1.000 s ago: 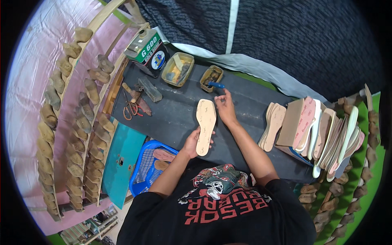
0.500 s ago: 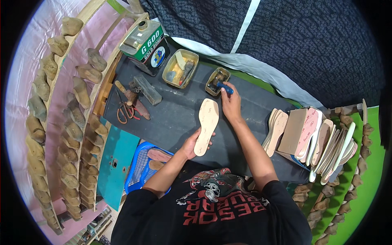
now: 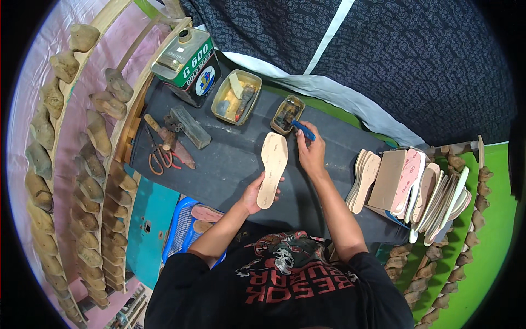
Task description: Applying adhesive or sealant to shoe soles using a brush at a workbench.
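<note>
Left hand [image 3: 255, 194] gripping insole [image 3: 272, 170], right hand [image 3: 312, 156] gripping blue handle [image 3: 303, 130] at upper-centre tub [image 3: 280, 129], soles [image 3: 207, 213] in lower-left basket [image 3: 173, 225]

Sole [image 3: 273, 170]: smooth, matt, board-like face. Handle [image 3: 304, 131]: smooth plastic, slight gloss. Can [image 3: 189, 68]: painted metal, glossy. Larger tub [image 3: 227, 118]: plastic-looking, rough residue. Table cover [image 3: 224, 167]: matt, lightly creased. Basket [image 3: 175, 226]: glossy plastic. Foot forms [image 3: 98, 134]: wood-like, worn, matt. Wall sheet [image 3: 43, 64]: shiny, wrinkled. Curtain [image 3: 416, 71]: patterned cloth, matt. Shirt [image 3: 334, 312]: printed matt cloth.
</note>
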Action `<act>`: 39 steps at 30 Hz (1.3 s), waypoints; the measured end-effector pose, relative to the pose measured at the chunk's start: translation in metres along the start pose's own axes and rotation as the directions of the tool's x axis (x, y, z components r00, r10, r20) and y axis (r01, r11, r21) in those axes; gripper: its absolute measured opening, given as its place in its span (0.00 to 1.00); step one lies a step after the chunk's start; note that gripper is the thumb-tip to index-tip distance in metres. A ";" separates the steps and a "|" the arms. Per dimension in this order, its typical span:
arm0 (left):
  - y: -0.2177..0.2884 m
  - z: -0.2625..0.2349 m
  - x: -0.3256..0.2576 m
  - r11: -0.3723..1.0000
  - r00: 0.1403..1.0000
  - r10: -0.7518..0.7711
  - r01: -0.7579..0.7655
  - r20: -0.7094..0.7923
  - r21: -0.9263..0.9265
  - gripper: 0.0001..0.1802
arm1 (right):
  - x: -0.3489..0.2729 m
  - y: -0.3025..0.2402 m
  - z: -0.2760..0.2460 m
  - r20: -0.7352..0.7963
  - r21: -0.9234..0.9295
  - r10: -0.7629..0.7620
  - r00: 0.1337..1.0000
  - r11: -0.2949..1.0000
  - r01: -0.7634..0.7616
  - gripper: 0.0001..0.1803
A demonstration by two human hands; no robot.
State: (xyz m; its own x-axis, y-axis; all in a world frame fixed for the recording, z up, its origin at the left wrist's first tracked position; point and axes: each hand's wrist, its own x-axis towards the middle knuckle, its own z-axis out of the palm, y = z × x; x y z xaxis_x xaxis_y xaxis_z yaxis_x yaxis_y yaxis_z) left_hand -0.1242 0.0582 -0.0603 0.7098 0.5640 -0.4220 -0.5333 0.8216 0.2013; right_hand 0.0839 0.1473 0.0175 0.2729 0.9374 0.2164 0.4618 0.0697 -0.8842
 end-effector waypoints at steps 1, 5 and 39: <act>0.000 0.002 0.000 1.000 1.000 -0.004 0.004 -0.001 0.000 0.29 | 0.001 0.002 0.000 -0.021 0.005 -0.002 1.000 1.000 0.002 0.14; -0.001 0.004 0.001 0.999 1.000 -0.007 0.008 -0.008 0.046 0.29 | 0.000 0.002 0.000 -0.031 0.046 0.020 0.999 0.999 -0.018 0.15; 0.000 0.003 0.011 0.999 0.999 -0.001 -0.001 0.051 0.049 0.28 | -0.013 0.003 -0.003 -0.021 0.127 0.066 0.998 0.990 -0.063 0.15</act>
State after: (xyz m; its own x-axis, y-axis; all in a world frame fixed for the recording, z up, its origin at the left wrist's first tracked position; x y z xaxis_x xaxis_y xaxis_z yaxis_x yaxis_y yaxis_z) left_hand -0.1148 0.0645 -0.0622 0.7332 0.5664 -0.3763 -0.5109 0.8240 0.2449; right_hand 0.0838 0.1341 0.0133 0.3206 0.9325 0.1664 0.3333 0.0534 -0.9413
